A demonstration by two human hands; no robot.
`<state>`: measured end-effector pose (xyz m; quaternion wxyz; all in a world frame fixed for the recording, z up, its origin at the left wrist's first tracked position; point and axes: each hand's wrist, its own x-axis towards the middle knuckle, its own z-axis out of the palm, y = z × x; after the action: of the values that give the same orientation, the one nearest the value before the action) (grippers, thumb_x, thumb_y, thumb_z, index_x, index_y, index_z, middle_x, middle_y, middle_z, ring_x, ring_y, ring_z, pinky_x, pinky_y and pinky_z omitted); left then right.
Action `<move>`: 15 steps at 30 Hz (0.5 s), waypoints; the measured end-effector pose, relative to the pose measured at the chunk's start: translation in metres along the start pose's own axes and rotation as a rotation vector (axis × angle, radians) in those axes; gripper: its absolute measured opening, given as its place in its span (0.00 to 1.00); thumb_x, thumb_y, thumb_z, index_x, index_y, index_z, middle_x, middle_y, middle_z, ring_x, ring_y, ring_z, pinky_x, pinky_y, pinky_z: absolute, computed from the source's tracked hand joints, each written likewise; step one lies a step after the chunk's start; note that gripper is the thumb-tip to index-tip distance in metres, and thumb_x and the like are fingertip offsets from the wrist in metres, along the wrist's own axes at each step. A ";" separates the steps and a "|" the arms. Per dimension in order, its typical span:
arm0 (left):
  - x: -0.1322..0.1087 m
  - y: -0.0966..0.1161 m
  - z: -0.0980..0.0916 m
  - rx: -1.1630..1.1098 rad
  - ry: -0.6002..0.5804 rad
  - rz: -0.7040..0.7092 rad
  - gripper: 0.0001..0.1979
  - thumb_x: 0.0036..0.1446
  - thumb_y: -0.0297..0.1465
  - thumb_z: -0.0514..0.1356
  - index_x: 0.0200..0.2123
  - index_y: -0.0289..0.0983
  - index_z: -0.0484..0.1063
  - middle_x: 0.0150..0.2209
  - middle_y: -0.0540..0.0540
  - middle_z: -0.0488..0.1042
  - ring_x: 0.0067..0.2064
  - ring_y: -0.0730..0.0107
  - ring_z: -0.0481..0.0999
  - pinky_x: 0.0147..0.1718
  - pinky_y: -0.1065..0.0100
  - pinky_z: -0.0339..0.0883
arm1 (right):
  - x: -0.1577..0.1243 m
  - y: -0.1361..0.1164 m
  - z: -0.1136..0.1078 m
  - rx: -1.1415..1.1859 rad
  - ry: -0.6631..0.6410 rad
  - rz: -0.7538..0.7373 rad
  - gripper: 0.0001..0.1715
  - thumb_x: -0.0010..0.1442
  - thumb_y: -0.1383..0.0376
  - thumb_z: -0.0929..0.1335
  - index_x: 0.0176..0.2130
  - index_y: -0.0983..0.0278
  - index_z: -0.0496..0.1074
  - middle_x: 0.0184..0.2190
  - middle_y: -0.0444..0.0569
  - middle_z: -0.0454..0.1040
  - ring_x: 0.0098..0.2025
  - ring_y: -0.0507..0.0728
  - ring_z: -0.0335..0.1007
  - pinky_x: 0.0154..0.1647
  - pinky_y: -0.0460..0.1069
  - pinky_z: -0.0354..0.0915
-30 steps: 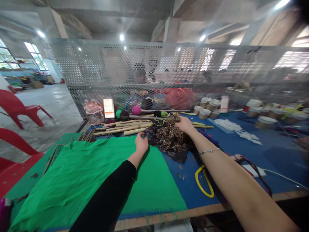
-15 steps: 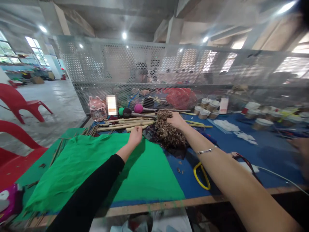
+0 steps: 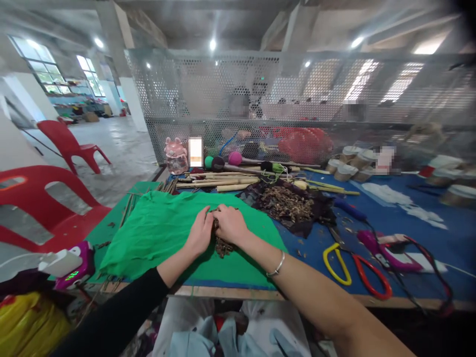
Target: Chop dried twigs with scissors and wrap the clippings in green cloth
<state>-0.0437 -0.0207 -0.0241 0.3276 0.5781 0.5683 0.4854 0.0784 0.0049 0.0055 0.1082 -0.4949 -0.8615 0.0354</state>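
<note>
Over the green cloth, my two hands meet around a clump of dried brown plant bits. My right hand is closed over the clump from above, its fingers curled. Against the clump's left side, my left hand presses with its fingers together. Part of the clump hangs below the hands onto the cloth; the rest is hidden by the fingers. To the right, a larger heap of the same dried bits lies on a dark, thin sheet.
Scissors with one yellow and one red handle lie at the right, near a purple device. Pale sticks, yarn-like balls and a pink bottle line the back, before a perforated metal screen. Several cups stand right.
My right hand has left the heap with a clump and come down-left onto the green cloth. My left hand has moved from the sticks to join it. The view has shifted left.
</note>
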 end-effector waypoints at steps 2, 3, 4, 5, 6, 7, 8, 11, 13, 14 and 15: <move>-0.004 0.002 0.003 0.017 -0.035 0.027 0.24 0.59 0.40 0.45 0.54 0.33 0.60 0.58 0.38 0.59 0.59 0.65 0.57 0.58 0.62 0.47 | 0.000 0.001 -0.009 0.022 -0.071 -0.033 0.24 0.48 0.62 0.67 0.47 0.59 0.68 0.48 0.56 0.64 0.49 0.67 0.60 0.47 0.62 0.55; -0.005 0.004 0.002 0.023 -0.040 0.035 0.24 0.59 0.39 0.45 0.55 0.32 0.59 0.58 0.38 0.58 0.59 0.65 0.56 0.58 0.62 0.47 | -0.001 0.005 -0.015 0.071 -0.122 -0.064 0.29 0.46 0.60 0.69 0.49 0.56 0.66 0.52 0.55 0.61 0.53 0.69 0.56 0.49 0.65 0.52; -0.005 0.005 0.001 0.030 -0.038 0.038 0.25 0.59 0.40 0.44 0.55 0.32 0.58 0.59 0.38 0.58 0.60 0.64 0.55 0.58 0.61 0.47 | -0.002 0.012 -0.021 0.140 -0.176 -0.096 0.34 0.43 0.58 0.70 0.51 0.54 0.64 0.57 0.53 0.56 0.56 0.71 0.51 0.51 0.67 0.48; -0.005 0.005 -0.001 0.038 -0.028 0.039 0.25 0.60 0.40 0.44 0.56 0.32 0.57 0.59 0.38 0.57 0.60 0.64 0.54 0.58 0.61 0.46 | -0.003 0.020 -0.026 0.227 -0.222 -0.129 0.38 0.42 0.56 0.71 0.53 0.51 0.62 0.60 0.51 0.52 0.59 0.71 0.47 0.53 0.68 0.44; -0.005 0.005 -0.003 0.047 -0.014 0.042 0.26 0.60 0.40 0.44 0.56 0.32 0.56 0.59 0.38 0.56 0.61 0.64 0.53 0.59 0.60 0.45 | -0.004 0.029 -0.030 0.331 -0.241 -0.150 0.40 0.42 0.55 0.71 0.55 0.50 0.60 0.62 0.49 0.48 0.60 0.70 0.43 0.55 0.67 0.42; -0.005 0.004 -0.005 0.057 0.000 0.049 0.26 0.60 0.41 0.44 0.57 0.33 0.55 0.60 0.38 0.55 0.61 0.65 0.52 0.59 0.60 0.44 | -0.006 0.039 -0.031 0.448 -0.217 -0.153 0.40 0.45 0.53 0.70 0.56 0.51 0.58 0.62 0.48 0.48 0.61 0.67 0.43 0.57 0.65 0.42; -0.003 0.004 -0.005 0.067 0.014 0.059 0.26 0.59 0.41 0.44 0.57 0.33 0.54 0.60 0.39 0.54 0.61 0.65 0.51 0.59 0.61 0.43 | -0.007 0.048 -0.030 0.572 -0.150 -0.130 0.38 0.49 0.52 0.67 0.57 0.53 0.57 0.61 0.49 0.51 0.61 0.64 0.45 0.57 0.61 0.45; 0.005 0.004 -0.001 0.104 0.026 0.104 0.25 0.59 0.39 0.45 0.57 0.34 0.55 0.60 0.40 0.55 0.62 0.65 0.51 0.59 0.61 0.42 | -0.007 0.061 -0.013 0.816 0.167 0.064 0.26 0.60 0.55 0.56 0.54 0.62 0.61 0.54 0.52 0.63 0.56 0.57 0.56 0.56 0.54 0.52; 0.012 0.007 0.007 0.119 0.027 0.128 0.23 0.59 0.38 0.46 0.55 0.34 0.57 0.59 0.39 0.57 0.61 0.64 0.52 0.59 0.61 0.42 | -0.004 0.055 0.001 0.837 0.268 0.137 0.24 0.62 0.57 0.53 0.48 0.63 0.66 0.49 0.52 0.68 0.52 0.55 0.61 0.53 0.52 0.55; 0.015 0.010 0.011 0.115 0.027 0.132 0.22 0.59 0.38 0.46 0.54 0.34 0.58 0.57 0.39 0.59 0.60 0.64 0.54 0.58 0.61 0.44 | -0.003 0.048 0.008 0.832 0.274 0.126 0.23 0.62 0.57 0.53 0.45 0.63 0.68 0.46 0.51 0.70 0.50 0.55 0.62 0.52 0.52 0.56; 0.016 0.012 0.016 0.105 0.025 0.134 0.21 0.59 0.38 0.46 0.52 0.34 0.60 0.55 0.39 0.62 0.58 0.64 0.58 0.57 0.62 0.48 | -0.001 0.040 0.013 0.821 0.273 0.101 0.22 0.62 0.57 0.53 0.42 0.63 0.69 0.44 0.50 0.71 0.47 0.55 0.63 0.51 0.52 0.57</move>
<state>-0.0270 -0.0036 -0.0147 0.2563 0.6250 0.5573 0.4828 0.1102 0.0247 -0.0140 0.4069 -0.4526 -0.7284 0.3148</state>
